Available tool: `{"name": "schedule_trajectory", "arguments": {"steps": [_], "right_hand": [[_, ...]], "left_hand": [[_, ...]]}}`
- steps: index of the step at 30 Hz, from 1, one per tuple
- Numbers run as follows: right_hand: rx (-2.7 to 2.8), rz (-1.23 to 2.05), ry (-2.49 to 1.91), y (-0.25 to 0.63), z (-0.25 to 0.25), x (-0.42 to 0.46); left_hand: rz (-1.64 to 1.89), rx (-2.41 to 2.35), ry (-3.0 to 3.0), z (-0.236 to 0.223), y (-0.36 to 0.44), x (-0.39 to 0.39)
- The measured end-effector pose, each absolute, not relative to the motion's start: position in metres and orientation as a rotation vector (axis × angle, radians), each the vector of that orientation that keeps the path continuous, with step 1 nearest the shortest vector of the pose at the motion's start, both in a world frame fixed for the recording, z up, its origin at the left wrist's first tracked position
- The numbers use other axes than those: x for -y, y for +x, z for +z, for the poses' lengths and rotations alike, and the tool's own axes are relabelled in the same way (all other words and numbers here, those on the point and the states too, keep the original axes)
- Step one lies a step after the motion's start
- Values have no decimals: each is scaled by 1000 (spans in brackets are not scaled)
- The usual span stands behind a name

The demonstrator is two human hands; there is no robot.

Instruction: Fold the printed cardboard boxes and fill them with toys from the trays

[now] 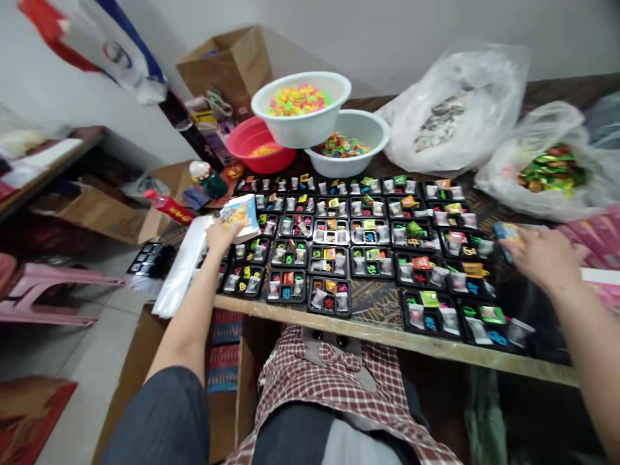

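The card stack (245, 218), blue and yellow on top, is at the left of the table (382, 332), over the left part of the rows of trays (330, 312). The left hand (223, 234) grips it by its near left part, fingers over the top. At the right end of the rows, the right hand (549, 258) is closed on a blue pack (506, 234), mostly covered by the fingers and blurred.

Between the hands, the black trays sit close together, holding small wrapped packets and bright little pieces; a gap shows in the front row. Left of them, white sleeves (181, 265) lie beside the left forearm, with a red bottle (169, 208) just behind. Pink packs (593, 239) lie right beside the right hand.

Behind the trays, the upper bowl (301, 132), full of bright pieces, rests over the red bowl (261, 161) and the lower bowl (339, 169). These block the way to the wall. To their right stand a large clear bag (484, 71) and a smaller bag (513, 194) with green and gold wrappers. An open carton (237, 61) stands behind the red bowl.
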State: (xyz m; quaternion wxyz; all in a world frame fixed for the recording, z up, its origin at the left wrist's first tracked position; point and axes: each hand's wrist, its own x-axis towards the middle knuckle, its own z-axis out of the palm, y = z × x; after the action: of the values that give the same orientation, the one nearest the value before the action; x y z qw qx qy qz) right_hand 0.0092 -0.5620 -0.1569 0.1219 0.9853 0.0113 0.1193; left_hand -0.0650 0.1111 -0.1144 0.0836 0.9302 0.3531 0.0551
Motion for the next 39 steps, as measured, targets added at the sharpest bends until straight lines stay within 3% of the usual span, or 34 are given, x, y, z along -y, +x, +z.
{"name": "schedule_trajectory", "arguments": {"steps": [5,12,20,24,35,39], "right_hand": [[-205,676,3076,-35,-152,522],[-558,938,3328,-94,-139,476],[-1112,728,3795,-132,-105,361],[-980,631,3961,-133,-104,345],[-806,540,3957,-161,-105,385],[-897,320,3996,-168,-101,386]], "left_hand": [[199,-1111,2569,-116,-67,-114],[580,-946,1956,-85,-78,-115],[-31,-78,1612,-105,-143,69],[62,171,1672,-116,-176,141],[126,498,1701,-140,-195,190],[-170,432,1523,-141,-198,188]]}}
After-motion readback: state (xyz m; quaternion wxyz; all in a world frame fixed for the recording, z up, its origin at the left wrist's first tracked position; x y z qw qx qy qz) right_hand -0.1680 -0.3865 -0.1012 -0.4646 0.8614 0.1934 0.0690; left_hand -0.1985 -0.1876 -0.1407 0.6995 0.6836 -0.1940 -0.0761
